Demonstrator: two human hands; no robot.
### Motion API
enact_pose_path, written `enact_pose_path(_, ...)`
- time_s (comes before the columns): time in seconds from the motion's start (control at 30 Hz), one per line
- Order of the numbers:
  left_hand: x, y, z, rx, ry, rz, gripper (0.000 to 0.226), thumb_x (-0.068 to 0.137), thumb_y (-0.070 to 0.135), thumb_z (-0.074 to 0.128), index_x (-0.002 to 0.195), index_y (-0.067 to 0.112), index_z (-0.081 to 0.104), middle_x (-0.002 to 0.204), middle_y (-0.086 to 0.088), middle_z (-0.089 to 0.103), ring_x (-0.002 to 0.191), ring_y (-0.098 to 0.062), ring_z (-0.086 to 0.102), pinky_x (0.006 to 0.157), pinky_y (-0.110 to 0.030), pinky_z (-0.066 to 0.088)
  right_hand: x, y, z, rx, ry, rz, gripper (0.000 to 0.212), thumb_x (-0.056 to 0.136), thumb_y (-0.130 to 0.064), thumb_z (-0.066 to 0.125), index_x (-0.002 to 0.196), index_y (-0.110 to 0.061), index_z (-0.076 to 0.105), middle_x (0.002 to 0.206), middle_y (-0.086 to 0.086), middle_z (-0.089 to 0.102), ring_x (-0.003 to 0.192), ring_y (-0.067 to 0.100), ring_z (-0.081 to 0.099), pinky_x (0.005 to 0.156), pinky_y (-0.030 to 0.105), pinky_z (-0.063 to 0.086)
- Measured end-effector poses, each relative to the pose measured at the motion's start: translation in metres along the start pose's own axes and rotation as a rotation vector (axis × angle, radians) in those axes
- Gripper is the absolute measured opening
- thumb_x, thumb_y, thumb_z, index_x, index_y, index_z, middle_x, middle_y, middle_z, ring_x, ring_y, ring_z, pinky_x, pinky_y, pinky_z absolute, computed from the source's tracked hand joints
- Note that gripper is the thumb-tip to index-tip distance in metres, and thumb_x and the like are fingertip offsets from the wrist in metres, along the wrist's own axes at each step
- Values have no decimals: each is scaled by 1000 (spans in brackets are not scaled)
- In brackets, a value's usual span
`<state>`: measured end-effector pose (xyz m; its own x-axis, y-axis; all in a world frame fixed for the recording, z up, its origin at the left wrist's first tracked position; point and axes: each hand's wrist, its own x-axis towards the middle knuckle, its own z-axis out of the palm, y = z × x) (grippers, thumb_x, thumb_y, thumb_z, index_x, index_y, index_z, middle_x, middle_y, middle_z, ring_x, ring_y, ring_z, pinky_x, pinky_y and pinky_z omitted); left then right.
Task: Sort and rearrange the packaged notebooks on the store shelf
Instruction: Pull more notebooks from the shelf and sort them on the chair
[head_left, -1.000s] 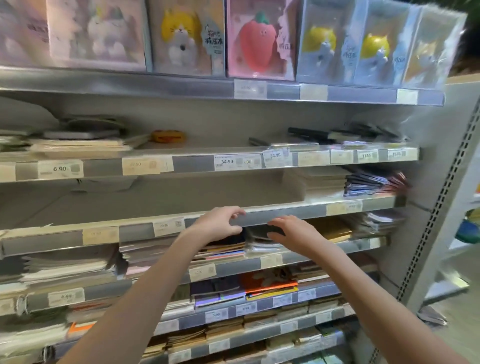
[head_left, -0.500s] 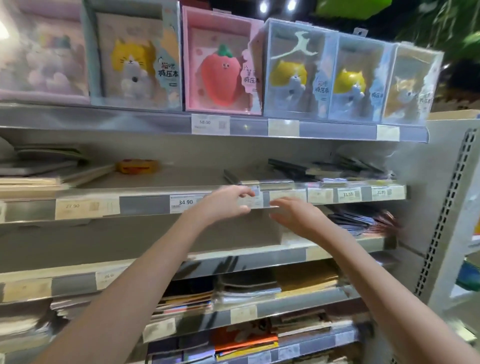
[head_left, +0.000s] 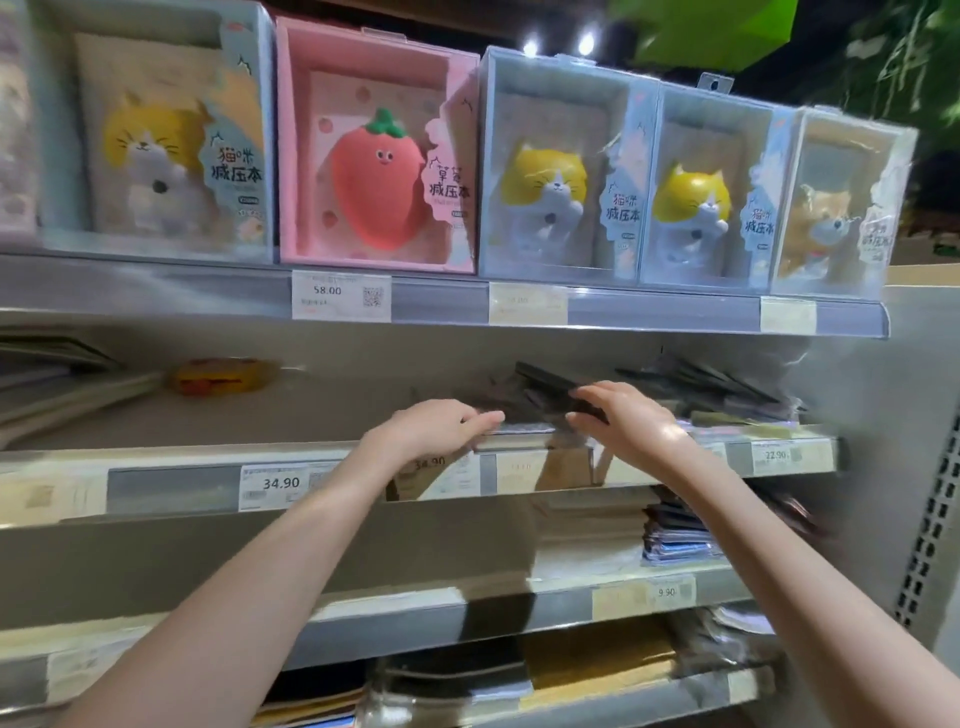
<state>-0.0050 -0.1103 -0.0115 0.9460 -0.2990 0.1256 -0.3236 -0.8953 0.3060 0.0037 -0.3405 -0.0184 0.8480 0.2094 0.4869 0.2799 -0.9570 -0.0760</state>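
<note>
- Notebooks, packaged, dark stack (head_left: 540, 397): lies flat on the second shelf (head_left: 208, 457), directly between the two sets of fingertips and a little beyond them. Long axis appears to run across the shelf, left to right, one upper piece tilted up toward the rear; blur hides the exact edges.
- Left hand (head_left: 431, 428): fingers nearly straight, pointing right, tips touching the near left edge of the stack; nothing curled round it, so no grasp on this side as far as the view shows.
- Right hand (head_left: 628, 421): fingers bent down over the right end of the stack, tips on or over a dark cover. Whether they pinch it or only rest on it cannot be told.
- Governing relation: stack sits inward of both hands, bracketed end to end. Right hand looks the nearer and better placed; its fingers already overlap the stack, the left only meets the edge.
- Judgement: a two-handed squeeze along the long axis, then a lift or slide, seems to be the step in hand.
- Second dark pile (head_left: 727, 395): just outward of the right fingers, untouched.
- Price strip (head_left: 280, 483): below both wrists.
</note>
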Motion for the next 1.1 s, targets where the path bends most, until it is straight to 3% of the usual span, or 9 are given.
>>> enact_pose_path(0.1,10,0,-11,-27,-122,-70,71,92,61,11,135,17,48,145,-6,42,133,-24,38,111,-36,25,22,22,6,-41,25,28,41,93,-39,48,131,-22,50,122,6,60,109,26,55,81,34,45)
enact_pose_path(0.27,18,-8,-14,112,-135,-163,70,91,61,28,136,9,43,143,-9,43,129,-24,42,105,-32,31,48,40,16,-25,-21,76,45,85,-34,60,128,-25,53,119,8,61,103,29,58,78,34,49)
enact_pose_path(0.43,23,-9,-16,148,-157,-178,65,89,63,32,134,19,47,140,-7,48,128,-23,43,101,-29,31,58,49,19,6,-55,56,46,76,-39,69,119,-27,59,106,3,65,87,22,60,67,26,47)
enact_pose_path(0.6,21,-17,-12,48,-84,-63,51,88,57,45,134,36,44,141,0,47,125,-18,46,89,-21,34,60,50,19,-31,-97,7,42,77,-34,67,118,-25,59,95,2,64,76,19,56,60,24,41)
enact_pose_path(0.73,20,-27,-16,-11,-43,-8,48,85,59,47,130,43,47,141,7,46,123,-16,46,94,-24,37,56,45,19,-145,-5,-26,39,81,-30,61,118,-19,60,99,7,66,84,25,59,63,26,43)
enact_pose_path(0.87,4,-38,-37,-58,2,-2,44,84,58,51,121,34,58,119,12,59,101,-10,53,83,-22,40,56,22,7,-178,76,-72,37,87,-30,56,123,-21,59,112,9,65,96,28,60,75,30,48)
enact_pose_path(0.93,-8,-47,-53,-64,31,11,31,86,54,50,100,30,65,98,13,63,86,-7,55,75,-22,41,53,4,-1,-194,85,-84,37,89,-35,55,125,-26,58,117,6,64,101,28,60,80,30,47)
enact_pose_path(1.03,-31,-62,-75,-44,88,14,31,87,52,50,66,31,58,69,12,55,66,-9,49,66,-26,37,48,-27,-9,-216,87,-87,38,90,-41,51,127,-32,54,117,6,64,103,29,60,76,29,44)
enact_pose_path(1.1,-45,-72,-87,-52,124,14,32,85,53,49,65,30,61,67,12,55,66,-9,48,68,-29,37,47,-50,-12,-270,101,-122,37,92,-44,46,125,-32,56,110,5,67,97,28,62,70,28,42)
